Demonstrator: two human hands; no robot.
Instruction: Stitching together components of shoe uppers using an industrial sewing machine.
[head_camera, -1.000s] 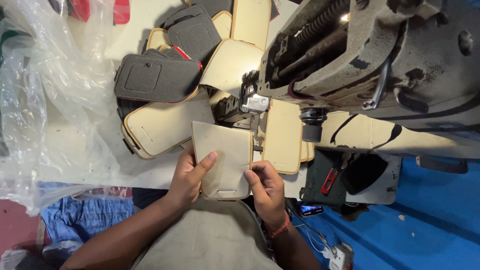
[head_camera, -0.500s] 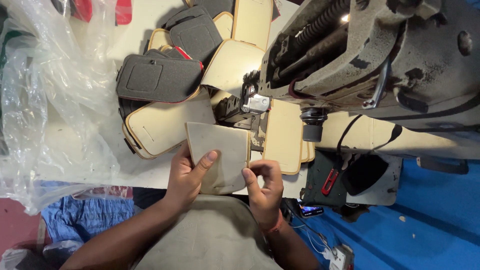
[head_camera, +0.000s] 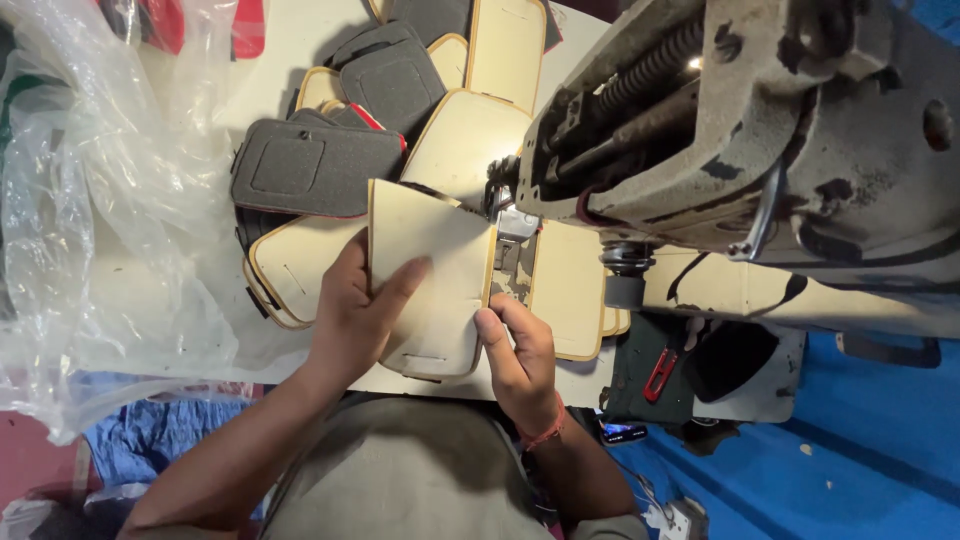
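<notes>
Grip: my left hand (head_camera: 352, 318) pinches one beige panel (head_camera: 430, 270), thumb on top; my right hand (head_camera: 520, 355) nips its right edge.
Panel place: just beside the sewing machine (head_camera: 740, 150) needle.
Grey pads (head_camera: 315, 165): I count three.
Plastic sheet (head_camera: 90, 200): one, left.

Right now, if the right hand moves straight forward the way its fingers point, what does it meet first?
Probably the sewing machine's presser-foot area. The right hand pinches the right edge of the cream panel, fingers pointing up that edge toward the foot. Depth is unclear from this view.
</notes>
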